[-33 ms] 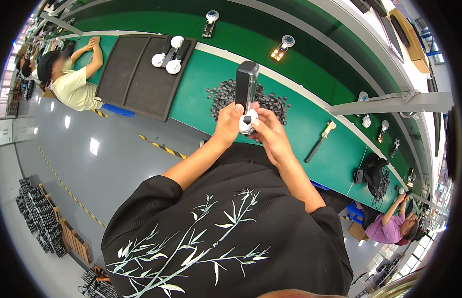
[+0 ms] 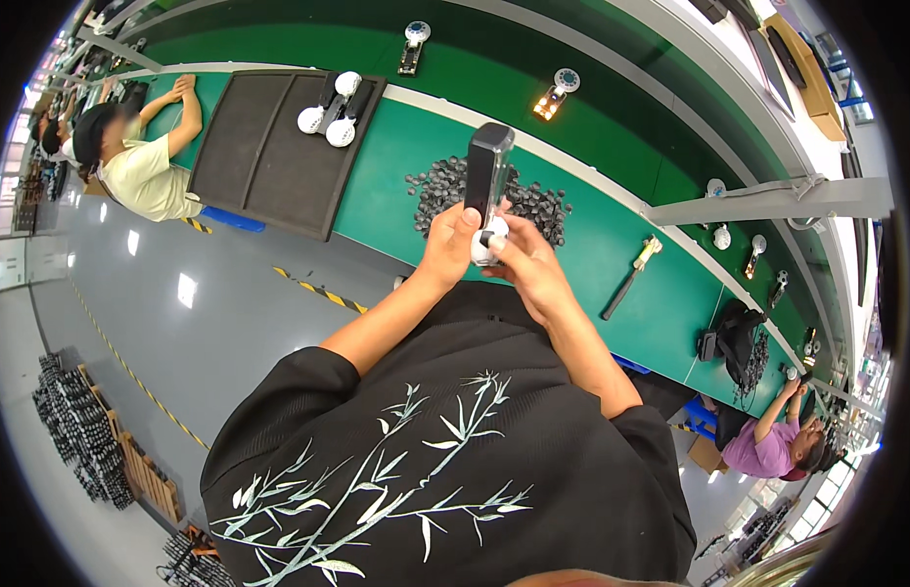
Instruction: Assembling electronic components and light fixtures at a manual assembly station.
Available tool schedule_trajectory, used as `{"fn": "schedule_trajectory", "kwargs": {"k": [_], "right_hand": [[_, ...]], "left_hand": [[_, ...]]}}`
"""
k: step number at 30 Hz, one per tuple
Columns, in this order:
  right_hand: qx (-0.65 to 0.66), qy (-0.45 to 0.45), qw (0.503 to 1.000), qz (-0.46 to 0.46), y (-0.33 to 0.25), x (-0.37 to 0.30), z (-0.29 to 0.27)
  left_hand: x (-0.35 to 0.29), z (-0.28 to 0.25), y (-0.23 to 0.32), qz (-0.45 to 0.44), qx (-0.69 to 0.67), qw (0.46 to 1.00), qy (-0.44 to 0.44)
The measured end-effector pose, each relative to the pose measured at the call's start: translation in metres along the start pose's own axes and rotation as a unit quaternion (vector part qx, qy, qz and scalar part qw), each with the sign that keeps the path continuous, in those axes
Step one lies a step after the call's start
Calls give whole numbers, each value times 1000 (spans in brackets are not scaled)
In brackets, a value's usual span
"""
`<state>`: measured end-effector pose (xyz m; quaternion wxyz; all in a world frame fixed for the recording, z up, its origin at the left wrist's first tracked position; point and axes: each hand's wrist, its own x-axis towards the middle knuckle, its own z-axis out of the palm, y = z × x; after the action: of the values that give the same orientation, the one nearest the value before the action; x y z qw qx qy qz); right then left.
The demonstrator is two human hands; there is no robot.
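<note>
My left hand (image 2: 449,243) grips a dark, flat oblong device (image 2: 488,168) and holds it upright over the green workbench (image 2: 612,230). A white round part (image 2: 484,247) sits at the device's lower end. My right hand (image 2: 529,270) is closed around that white part from the right. Both hands are close together in front of my chest. Behind the device lies a pile of several small dark round pieces (image 2: 541,205) on the bench.
A hammer (image 2: 631,278) lies on the bench to the right. A black tray (image 2: 264,147) at the left carries white round-ended devices (image 2: 328,112). One person in a yellow shirt (image 2: 147,176) leans on the bench at far left. Another in purple (image 2: 763,445) works at lower right.
</note>
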<state>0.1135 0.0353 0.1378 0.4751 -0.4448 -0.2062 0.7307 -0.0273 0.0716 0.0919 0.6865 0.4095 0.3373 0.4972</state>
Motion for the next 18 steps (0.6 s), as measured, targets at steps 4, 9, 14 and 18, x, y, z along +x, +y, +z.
{"fn": "schedule_trajectory", "kwargs": {"k": [4,9,14,18], "right_hand": [[-34,-13,999,18,3,-2,7],[-13,-39,996,-76,21,-2,3],[-55,5,988,-147,24,-8,9],[-64,22,975,-211,25,2,14]], "left_hand": [[-1,1,7,23,61,997,-41],[-4,1,8,15,90,993,-77],[-1,5,1,55,7,998,-41],[5,6,3,94,37,994,-50]]}}
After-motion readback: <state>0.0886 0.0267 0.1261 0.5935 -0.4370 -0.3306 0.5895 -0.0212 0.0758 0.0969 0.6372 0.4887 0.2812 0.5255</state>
